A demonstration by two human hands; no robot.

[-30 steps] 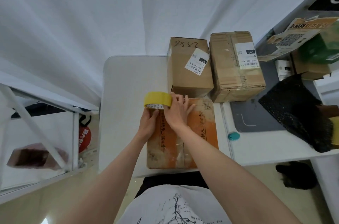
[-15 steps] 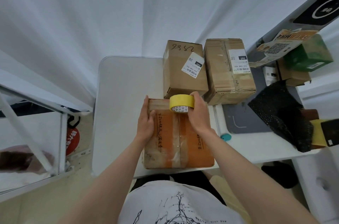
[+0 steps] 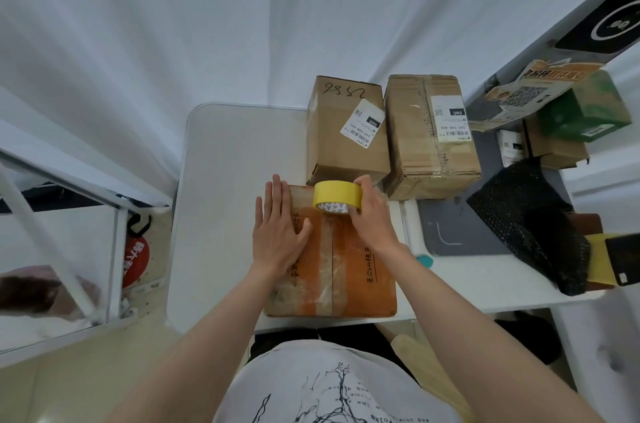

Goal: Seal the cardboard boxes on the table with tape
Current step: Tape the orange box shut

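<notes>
On the white table (image 3: 221, 200), the orange-printed box (image 3: 349, 270), flaps closed and contents hidden, is pressed flat by the straight-fingered left hand (image 3: 277, 235), while the yellow tape roll (image 3: 337, 197) is gripped at its far edge by the curled right hand (image 3: 372, 214).

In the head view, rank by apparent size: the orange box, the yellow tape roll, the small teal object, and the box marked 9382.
1. orange box, though it lies nearest the camera
2. box marked 9382
3. yellow tape roll
4. small teal object
</notes>
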